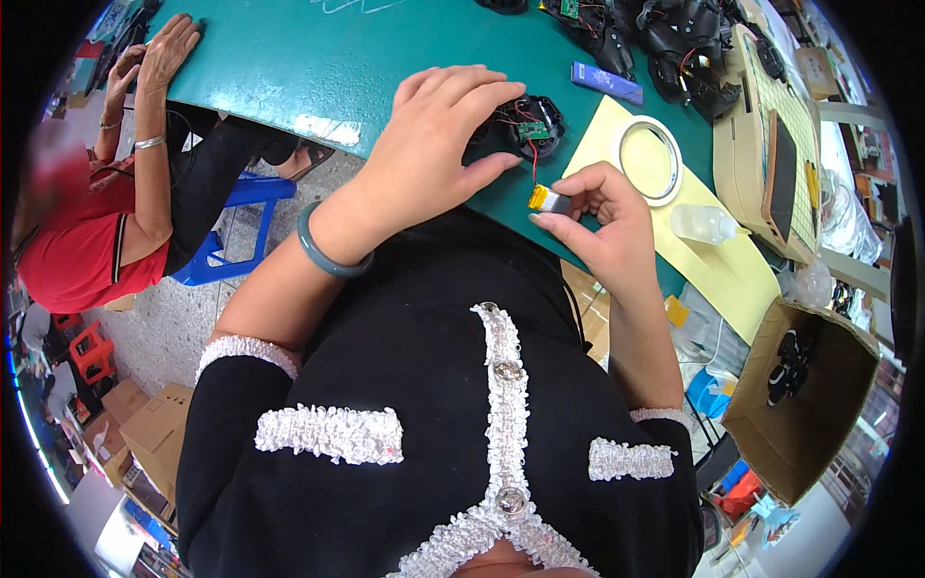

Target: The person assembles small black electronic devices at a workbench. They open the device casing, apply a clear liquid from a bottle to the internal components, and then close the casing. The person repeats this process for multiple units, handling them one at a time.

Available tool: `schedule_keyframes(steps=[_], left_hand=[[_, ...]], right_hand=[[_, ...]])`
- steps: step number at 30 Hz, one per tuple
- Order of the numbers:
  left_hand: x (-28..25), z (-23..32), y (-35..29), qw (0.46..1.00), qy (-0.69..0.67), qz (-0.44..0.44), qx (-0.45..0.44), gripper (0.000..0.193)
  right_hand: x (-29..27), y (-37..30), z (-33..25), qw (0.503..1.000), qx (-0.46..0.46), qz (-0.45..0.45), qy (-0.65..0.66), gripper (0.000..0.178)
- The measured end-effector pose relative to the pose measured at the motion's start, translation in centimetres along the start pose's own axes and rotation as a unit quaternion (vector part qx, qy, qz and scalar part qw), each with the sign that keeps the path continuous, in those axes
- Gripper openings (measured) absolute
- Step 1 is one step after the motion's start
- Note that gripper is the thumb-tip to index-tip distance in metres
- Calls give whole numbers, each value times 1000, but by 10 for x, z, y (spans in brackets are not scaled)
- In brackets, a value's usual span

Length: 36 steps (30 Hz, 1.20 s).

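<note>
The small battery cell (549, 198), silver with a yellow end, sits pinched between the thumb and fingers of the right hand (602, 223), just above the near edge of the green surface (289, 67). A red wire (533, 162) runs up from it to the open black device shell (528, 123), whose green circuit board shows. The left hand (438, 135) rests on that shell with its fingers spread, the fingertips touching its left side and the thumb lying on the surface just below it. Beyond the right hand's fingers lie a yellow sheet (718, 270), a white tape ring (647, 159) and a small clear bottle (703, 223). A blue lighter (607, 83) lies past the shell. Far to the left of the left hand's fingers, another person's hands (154, 58) rest on the surface edge.
</note>
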State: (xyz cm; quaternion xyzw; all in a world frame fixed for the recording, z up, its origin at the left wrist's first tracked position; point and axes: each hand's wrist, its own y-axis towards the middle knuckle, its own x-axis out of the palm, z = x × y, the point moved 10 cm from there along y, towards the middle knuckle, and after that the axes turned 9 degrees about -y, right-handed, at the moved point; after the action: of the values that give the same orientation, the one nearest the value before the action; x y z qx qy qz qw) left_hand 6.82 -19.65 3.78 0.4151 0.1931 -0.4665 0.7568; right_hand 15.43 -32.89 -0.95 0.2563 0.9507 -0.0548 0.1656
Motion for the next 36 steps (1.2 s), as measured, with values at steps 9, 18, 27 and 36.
schedule_keyframes(steps=[9,18,27,36], left_hand=[[4,-9,5,990,-62,-127,8,69],[5,24,27,949,5,-302,92,75],[25,26,73,876,-61,-478,-2,51],[83,-20,98,886,-228,-404,14,50]], right_hand=[[-6,-6,0,1000,-2,-6,-2,27],[0,7,-30,981,-49,-40,-181,28],[34,18,-52,923,-121,-69,-359,32],[32,22,-39,952,-102,-78,-277,31]])
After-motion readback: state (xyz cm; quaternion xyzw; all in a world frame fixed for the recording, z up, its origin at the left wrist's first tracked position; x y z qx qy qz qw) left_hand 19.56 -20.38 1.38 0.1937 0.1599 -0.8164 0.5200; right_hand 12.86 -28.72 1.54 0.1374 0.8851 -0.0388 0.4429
